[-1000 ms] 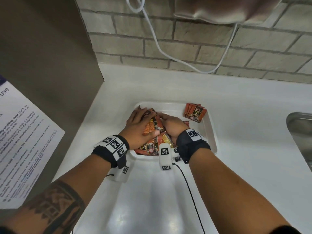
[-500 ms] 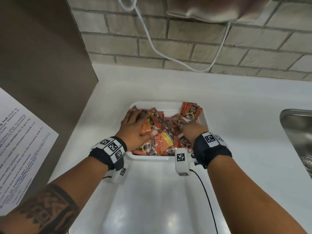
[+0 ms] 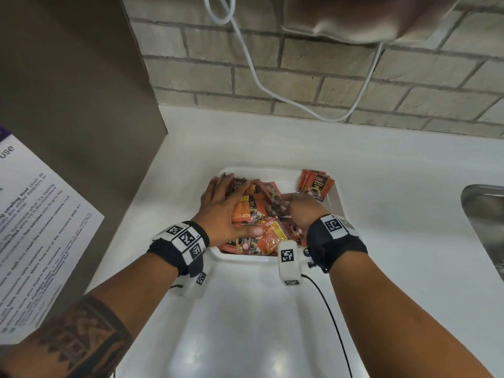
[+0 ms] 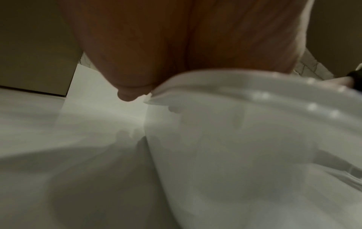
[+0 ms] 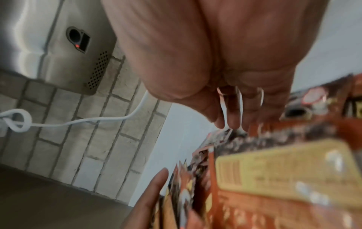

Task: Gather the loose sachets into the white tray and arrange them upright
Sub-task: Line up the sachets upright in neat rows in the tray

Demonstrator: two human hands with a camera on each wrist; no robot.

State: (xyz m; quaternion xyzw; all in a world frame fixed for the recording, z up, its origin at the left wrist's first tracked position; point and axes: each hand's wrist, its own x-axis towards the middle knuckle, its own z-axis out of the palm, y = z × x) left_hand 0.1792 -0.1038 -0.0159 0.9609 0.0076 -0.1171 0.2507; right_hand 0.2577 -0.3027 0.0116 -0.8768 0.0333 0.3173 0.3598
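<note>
The white tray (image 3: 338, 205) sits on the white counter and holds a loose pile of orange-and-black sachets (image 3: 261, 233). A short row of sachets (image 3: 316, 184) leans upright in its far right corner. My left hand (image 3: 223, 211) lies flat on the left of the pile with fingers spread. My right hand (image 3: 297, 207) is at the middle right of the pile, fingers curled onto the sachets there. In the right wrist view its fingers (image 5: 233, 114) reach down into the blurred sachets (image 5: 274, 178). The left wrist view shows only my palm (image 4: 176, 38) and the tray's rim (image 4: 254, 93).
A steel sink (image 3: 485, 222) lies at the right edge. A brown panel (image 3: 81, 77) with a paper notice (image 3: 32, 219) stands on the left. On the brick wall behind hang a white cable (image 3: 272, 91) and a metal appliance (image 3: 368, 17).
My right hand drew away from the left hand towards the right side of the pile and curled onto sachets there. The left hand stayed pressed on the left of the pile.
</note>
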